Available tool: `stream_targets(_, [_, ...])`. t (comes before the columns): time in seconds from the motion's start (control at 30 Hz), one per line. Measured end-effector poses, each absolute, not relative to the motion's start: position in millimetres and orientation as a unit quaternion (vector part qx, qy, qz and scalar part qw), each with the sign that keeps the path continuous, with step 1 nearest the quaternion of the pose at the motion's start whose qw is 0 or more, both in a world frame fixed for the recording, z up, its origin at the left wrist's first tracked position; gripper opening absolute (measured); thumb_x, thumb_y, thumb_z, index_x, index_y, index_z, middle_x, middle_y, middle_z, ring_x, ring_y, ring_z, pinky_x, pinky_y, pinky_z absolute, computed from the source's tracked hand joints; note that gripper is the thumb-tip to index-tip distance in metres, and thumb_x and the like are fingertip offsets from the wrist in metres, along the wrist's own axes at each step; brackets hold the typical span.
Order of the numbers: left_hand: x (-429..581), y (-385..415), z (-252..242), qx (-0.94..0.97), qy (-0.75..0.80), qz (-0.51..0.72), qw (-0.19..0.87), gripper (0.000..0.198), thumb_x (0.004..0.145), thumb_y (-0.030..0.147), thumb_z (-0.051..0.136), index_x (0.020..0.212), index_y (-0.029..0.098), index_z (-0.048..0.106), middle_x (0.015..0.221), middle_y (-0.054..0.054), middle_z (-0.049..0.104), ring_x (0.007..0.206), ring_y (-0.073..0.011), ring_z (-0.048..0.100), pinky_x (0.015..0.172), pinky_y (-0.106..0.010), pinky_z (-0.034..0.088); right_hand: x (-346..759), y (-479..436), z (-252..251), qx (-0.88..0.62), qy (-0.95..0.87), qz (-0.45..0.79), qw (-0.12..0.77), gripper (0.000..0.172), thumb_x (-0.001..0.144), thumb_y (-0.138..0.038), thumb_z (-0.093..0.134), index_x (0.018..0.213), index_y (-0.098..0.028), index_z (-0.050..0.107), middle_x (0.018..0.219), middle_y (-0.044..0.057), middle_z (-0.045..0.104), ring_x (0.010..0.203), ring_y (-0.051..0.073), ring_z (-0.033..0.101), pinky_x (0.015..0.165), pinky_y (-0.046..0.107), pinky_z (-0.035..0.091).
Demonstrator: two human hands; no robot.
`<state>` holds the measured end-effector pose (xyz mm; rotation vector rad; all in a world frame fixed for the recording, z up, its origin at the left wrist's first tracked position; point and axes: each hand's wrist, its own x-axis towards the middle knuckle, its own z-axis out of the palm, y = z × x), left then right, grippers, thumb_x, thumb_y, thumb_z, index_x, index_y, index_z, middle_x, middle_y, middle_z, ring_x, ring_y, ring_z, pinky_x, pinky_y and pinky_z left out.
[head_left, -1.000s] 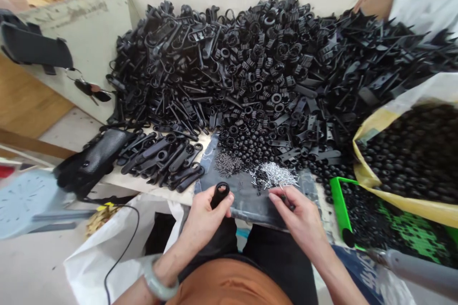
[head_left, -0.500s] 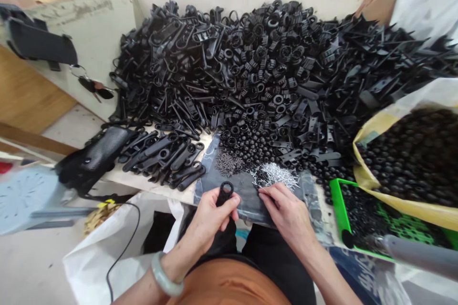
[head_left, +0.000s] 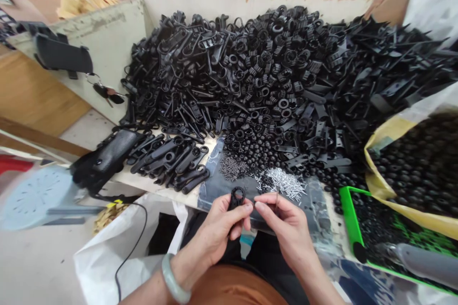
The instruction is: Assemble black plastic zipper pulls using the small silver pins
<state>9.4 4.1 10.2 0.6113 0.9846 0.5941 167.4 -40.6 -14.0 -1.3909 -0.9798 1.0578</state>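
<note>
My left hand point(head_left: 227, 219) is closed round a black plastic part with a ring-shaped end point(head_left: 237, 196), its ring poking up above the fingers. Close beside it on the right, my right hand point(head_left: 282, 219) is pinched at the fingertips; what sits between them is too small to make out. Just beyond the hands, a dark work mat point(head_left: 211, 190) bears a heap of silver pins point(head_left: 286, 183), a patch of tiny dark grey pieces point(head_left: 232, 167) and a spread of black balls point(head_left: 255, 150).
A large pile of black plastic parts point(head_left: 229, 71) fills the boxed table. Finished-looking black handles point(head_left: 171, 159) lie left, by a black mesh pouch point(head_left: 110, 157). On the right are a yellow-edged sack point(head_left: 379, 171) of balls and a green tray point(head_left: 348, 219).
My right hand has come away from the silver pins to beside the left hand. The ringed part has turned slightly in my left hand. The whole view has shifted a little.
</note>
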Motion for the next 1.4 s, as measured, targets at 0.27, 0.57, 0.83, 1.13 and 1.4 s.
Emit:
stream_targets(0.27, [9, -1, 11, 0.263, 0.461, 0.289, 0.797, 0.038, 0.071, 0.043, 0.087, 0.082, 0.013, 0.067, 0.054, 0.002, 0.06, 0.039, -0.0026, 0.036, 0.04, -0.018, 0.018, 165, -44, -18, -0.574, -0.424, 0.432, 0.551, 0.016, 0.085, -0.039, 0.08, 0.088, -0.023, 0.081, 0.083, 0.004, 0.074, 0.073, 0.018, 0.067, 0.065, 0.027, 0.055])
stream_targets(0.57, [10, -2, 11, 0.28, 0.469, 0.289, 0.786, 0.037, 0.072, 0.045, 0.085, 0.081, 0.013, 0.067, 0.055, 0.003, 0.058, 0.042, -0.003, 0.036, 0.04, -0.018, 0.019, 165, -48, -18, -0.593, -0.467, 0.368, 0.543, 0.016, 0.088, -0.038, 0.076, 0.087, -0.023, 0.082, 0.083, 0.006, 0.074, 0.072, 0.019, 0.068, 0.061, 0.027, 0.057])
stream_targets(0.83, [8, -6, 6, 0.292, 0.469, 0.292, 0.781, 0.034, 0.077, 0.043, 0.082, 0.083, 0.013, 0.067, 0.056, 0.002, 0.059, 0.042, -0.003, 0.037, 0.04, -0.017, 0.02, 165, -48, -13, -0.575, -0.512, 0.341, 0.539, 0.007, 0.09, -0.027, 0.075, 0.09, -0.026, 0.082, 0.082, 0.004, 0.075, 0.073, 0.018, 0.07, 0.06, 0.024, 0.055])
stream_targets(1.13, [8, -5, 6, 0.311, 0.456, 0.288, 0.783, 0.03, 0.077, 0.039, 0.081, 0.078, 0.014, 0.065, 0.052, 0.003, 0.06, 0.04, -0.0029, 0.037, 0.04, -0.018, 0.019, 167, -52, -11, -0.56, -0.52, 0.384, 0.517, 0.011, 0.092, -0.03, 0.073, 0.089, -0.025, 0.083, 0.084, 0.005, 0.074, 0.075, 0.018, 0.07, 0.065, 0.025, 0.056])
stream_targets(1.4, [17, -6, 11, 0.149, 0.447, 0.299, 0.83, 0.03, 0.067, 0.032, 0.087, 0.068, 0.015, 0.062, 0.049, 0.006, 0.053, 0.038, -0.0017, 0.035, 0.042, -0.019, 0.02, 162, -55, -22, -0.578, -0.428, 0.43, 0.546, 0.017, 0.087, -0.038, 0.079, 0.094, -0.024, 0.082, 0.085, 0.004, 0.074, 0.072, 0.016, 0.067, 0.062, 0.023, 0.056])
